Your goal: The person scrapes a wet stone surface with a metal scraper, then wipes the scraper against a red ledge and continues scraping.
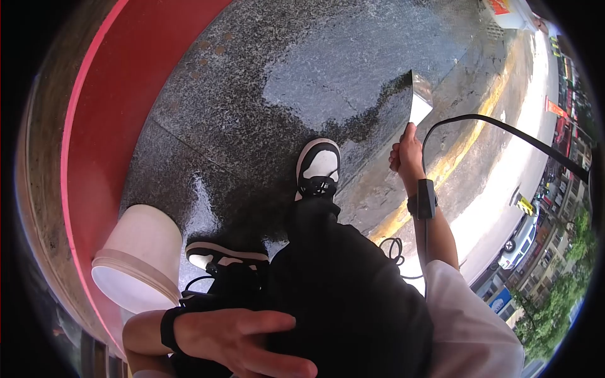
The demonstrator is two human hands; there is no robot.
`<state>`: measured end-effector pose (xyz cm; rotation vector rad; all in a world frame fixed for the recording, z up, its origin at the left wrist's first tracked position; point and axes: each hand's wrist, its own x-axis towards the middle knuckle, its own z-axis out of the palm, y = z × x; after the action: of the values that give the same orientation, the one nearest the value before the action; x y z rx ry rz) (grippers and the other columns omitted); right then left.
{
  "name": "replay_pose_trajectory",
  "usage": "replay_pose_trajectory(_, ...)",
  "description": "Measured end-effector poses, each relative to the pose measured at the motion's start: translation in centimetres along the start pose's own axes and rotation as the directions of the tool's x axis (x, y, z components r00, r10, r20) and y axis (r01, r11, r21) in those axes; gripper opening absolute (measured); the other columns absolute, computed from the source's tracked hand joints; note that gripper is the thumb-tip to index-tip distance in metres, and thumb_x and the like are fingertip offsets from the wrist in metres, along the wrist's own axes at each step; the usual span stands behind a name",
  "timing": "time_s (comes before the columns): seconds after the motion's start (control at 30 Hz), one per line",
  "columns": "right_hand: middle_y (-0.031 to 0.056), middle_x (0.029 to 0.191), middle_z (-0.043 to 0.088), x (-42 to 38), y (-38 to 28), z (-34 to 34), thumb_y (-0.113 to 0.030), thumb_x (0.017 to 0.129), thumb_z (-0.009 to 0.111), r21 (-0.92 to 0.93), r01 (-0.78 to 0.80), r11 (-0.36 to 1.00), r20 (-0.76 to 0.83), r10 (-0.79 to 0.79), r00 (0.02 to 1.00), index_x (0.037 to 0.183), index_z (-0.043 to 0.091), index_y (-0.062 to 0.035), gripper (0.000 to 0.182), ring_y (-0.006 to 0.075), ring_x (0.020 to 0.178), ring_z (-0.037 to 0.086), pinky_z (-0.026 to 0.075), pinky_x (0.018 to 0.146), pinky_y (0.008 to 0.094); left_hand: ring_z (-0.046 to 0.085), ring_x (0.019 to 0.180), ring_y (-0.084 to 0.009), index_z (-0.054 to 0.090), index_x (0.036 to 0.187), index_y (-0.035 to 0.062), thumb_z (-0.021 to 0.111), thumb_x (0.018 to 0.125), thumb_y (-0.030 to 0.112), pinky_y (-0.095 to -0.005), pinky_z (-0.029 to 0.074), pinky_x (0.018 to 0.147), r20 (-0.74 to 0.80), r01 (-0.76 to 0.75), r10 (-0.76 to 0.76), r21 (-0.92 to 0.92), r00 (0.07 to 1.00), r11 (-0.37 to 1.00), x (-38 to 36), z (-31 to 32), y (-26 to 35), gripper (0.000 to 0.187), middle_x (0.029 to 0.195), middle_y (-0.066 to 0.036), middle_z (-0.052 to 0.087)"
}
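My right hand (408,154), right of centre, is wrapped round the handle of a flat, shiny metal scraper (421,104). Its wide blade points away from me, over the grey stone floor (239,82). At the bottom of the view my left hand (242,337) is held low in front of my dark trousers, its fingers apart and nothing in it. A white bucket (142,252) lies at the left, tipped with its mouth towards me, near that hand. Dark wet patches and glossy water cover parts of the floor.
A curved red wall (113,120) borders the left side. My shoes (319,165) are on the wet floor. A black cable (504,126) arcs past my right wrist. A yellow line (450,160) runs along the pavement; a car (520,242) stands beyond. Another white container (510,14) is at top right.
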<state>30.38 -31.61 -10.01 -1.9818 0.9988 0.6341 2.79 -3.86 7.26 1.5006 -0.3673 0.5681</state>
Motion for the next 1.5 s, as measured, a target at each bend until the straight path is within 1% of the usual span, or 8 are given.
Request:
replay_pose_trajectory(0.07,-0.0008,0.057,0.042,-0.7,0.6,-0.3,-0.061,0.093,0.039,-0.044,0.001,0.999,0.018,0.000,1.000,0.075,0.040,-0.0162,0.048,0.0120,0.042,0.043,0.033,0.035,0.0263,0.030,0.137,-0.0290,0.033,0.145,0.0288,0.034,0.099,0.041,-0.0639,0.027,0.106,0.021,-0.030,0.029,0.015,0.999,0.999,-0.4,-0.4,-0.1,0.048,0.141,0.014,0.041)
replay_pose_trajectory(0.8,0.0029,0.054,0.042,-0.4,1.2,0.0,-0.062,0.094,0.035,-0.054,0.012,0.998,0.018,-0.011,1.000,0.087,0.044,-0.0096,0.054,0.0152,0.037,0.041,0.030,0.032,0.0288,0.030,0.137,-0.0287,0.032,0.145,0.0295,0.035,0.099,0.039,-0.0646,0.027,0.105,-0.032,0.013,-0.012,0.016,0.999,1.000,0.0,0.0,0.5,0.048,0.142,0.014,0.040)
replay_pose_trajectory(0.97,0.0019,0.054,0.042,-0.6,0.7,0.4,-0.062,0.094,0.035,-0.047,0.006,0.999,0.000,-0.006,1.000,0.083,0.042,-0.0107,0.053,0.0143,0.037,0.041,0.030,0.032,0.0279,0.029,0.137,-0.0285,0.032,0.146,0.0290,0.034,0.099,0.039,-0.0647,0.026,0.106,-0.027,-0.012,0.013,0.018,1.000,1.000,-0.5,0.1,-0.3,0.048,0.142,0.015,0.040)
replay_pose_trajectory(1.03,0.0017,0.054,0.041,-0.5,1.4,-0.4,-0.061,0.094,0.036,-0.089,0.033,0.995,0.008,-0.032,0.999,0.080,0.042,-0.0096,0.054,0.0142,0.037,0.041,0.029,0.031,0.0279,0.026,0.139,-0.0286,0.031,0.147,0.0290,0.033,0.099,0.038,-0.0651,0.021,0.107,-0.006,-0.162,0.162,0.004,0.987,0.987,-1.8,-0.2,-1.1,0.048,0.145,0.016,0.038)
replay_pose_trajectory(1.07,0.0017,0.054,0.041,-0.6,1.5,-0.3,-0.061,0.094,0.036,-0.092,0.033,0.995,0.011,-0.032,0.999,0.080,0.042,-0.0096,0.054,0.0142,0.037,0.041,0.029,0.031,0.0279,0.026,0.139,-0.0286,0.031,0.147,0.0290,0.033,0.099,0.038,-0.0651,0.021,0.107,-0.008,-0.161,0.161,0.007,0.987,0.987,-1.8,-0.5,-0.6,0.048,0.145,0.016,0.038)
replay_pose_trajectory(1.13,0.0016,0.054,0.041,-0.8,1.2,-0.2,-0.061,0.094,0.036,-0.089,0.029,0.996,0.015,-0.028,0.999,0.080,0.042,-0.0096,0.054,0.0141,0.037,0.041,0.029,0.031,0.0285,0.023,0.141,-0.0281,0.030,0.147,0.0292,0.032,0.100,0.037,-0.0650,0.016,0.109,0.063,0.045,-0.037,-0.124,0.997,0.991,-1.1,-0.8,0.7,0.048,0.148,0.017,0.035)
replay_pose_trajectory(1.37,0.0009,0.055,0.041,-1.2,1.6,-0.3,-0.061,0.094,0.037,-0.078,0.023,0.997,0.041,-0.019,0.999,0.078,0.041,-0.0120,0.052,0.0138,0.040,0.043,0.030,0.032,0.0275,0.024,0.140,-0.0279,0.030,0.147,0.0290,0.034,0.099,0.037,-0.0650,0.019,0.108,0.138,0.039,-0.032,-0.051,0.990,0.998,-0.7,-1.3,0.9,0.049,0.146,0.017,0.037)
replay_pose_trajectory(1.5,-0.0001,0.056,0.041,-1.4,0.9,0.2,-0.062,0.093,0.038,-0.086,0.036,0.996,0.061,-0.031,0.998,0.076,0.040,-0.0148,0.050,0.0134,0.042,0.044,0.031,0.034,0.0265,0.024,0.140,-0.0279,0.029,0.147,0.0285,0.035,0.099,0.037,-0.0653,0.022,0.107,0.023,0.006,-0.005,-0.041,1.000,0.999,-0.2,0.0,0.5,0.049,0.144,0.016,0.039)
